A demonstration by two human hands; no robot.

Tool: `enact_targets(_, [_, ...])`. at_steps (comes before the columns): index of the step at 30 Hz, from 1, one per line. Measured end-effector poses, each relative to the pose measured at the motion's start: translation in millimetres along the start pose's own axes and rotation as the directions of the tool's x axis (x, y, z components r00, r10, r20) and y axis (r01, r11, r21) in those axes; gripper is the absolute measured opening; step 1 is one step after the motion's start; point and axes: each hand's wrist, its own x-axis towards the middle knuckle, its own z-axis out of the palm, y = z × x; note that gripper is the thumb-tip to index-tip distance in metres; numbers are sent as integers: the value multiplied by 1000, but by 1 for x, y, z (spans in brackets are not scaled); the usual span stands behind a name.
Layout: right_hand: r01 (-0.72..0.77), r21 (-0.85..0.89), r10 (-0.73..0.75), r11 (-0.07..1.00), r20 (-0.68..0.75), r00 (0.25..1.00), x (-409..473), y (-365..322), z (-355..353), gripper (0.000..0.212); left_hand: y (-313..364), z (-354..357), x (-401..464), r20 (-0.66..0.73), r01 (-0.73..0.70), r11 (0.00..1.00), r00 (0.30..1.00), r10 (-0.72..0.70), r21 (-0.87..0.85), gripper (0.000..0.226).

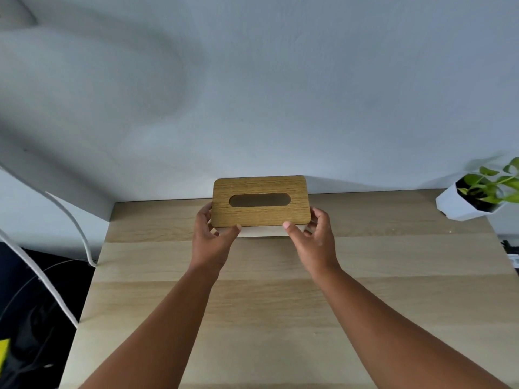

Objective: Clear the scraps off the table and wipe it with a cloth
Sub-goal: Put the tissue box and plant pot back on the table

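**Both hands grasp the tissue box at the far edge of the table**

A person reaches forward with both bare arms over a light wooden table (280, 318). At twelve o'clock, close to the pale wall (280, 94), sits a tissue box (259, 202) with a darker wood-grain lid and a long oval slot in the top; its lower body is pale. The left hand (213, 234) grips the box's left end, thumb laid along the near edge of the lid and fingers wrapped behind the side. The right hand (314, 234) grips the right end the same way, thumb on the near edge, fingers curled round the corner. Whether the box rests on the table or is held just above it cannot be told.

At two o'clock, on the table's far right corner, stands a white angular pot (460, 204) holding a green leafy plant (494, 183). At nine o'clock, off the table's left edge, white cables (70, 220) hang down.
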Motion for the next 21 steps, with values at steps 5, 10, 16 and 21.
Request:
enact_targets(5, [-6,-49,6,999,8,1000,0,1,-1,64,3,1,-2,-6,5,999,1000,-4,54,74])
enact_targets(10, [-2,-74,2,997,-2,1000,-8,-8,-11,78,13,1,-11,-78,27,986,997,-14,165,84])
enact_targets(16, [43,-103,-44,994,-5,999,-32,-15,-38,81,29,-4,-33,-71,-41,987,996,53,153,89])
enact_targets(21, [57,-91,-60,994,-40,997,-60,-7,-64,72,32,0,-67,-37,-125,974,990,134,190,89])
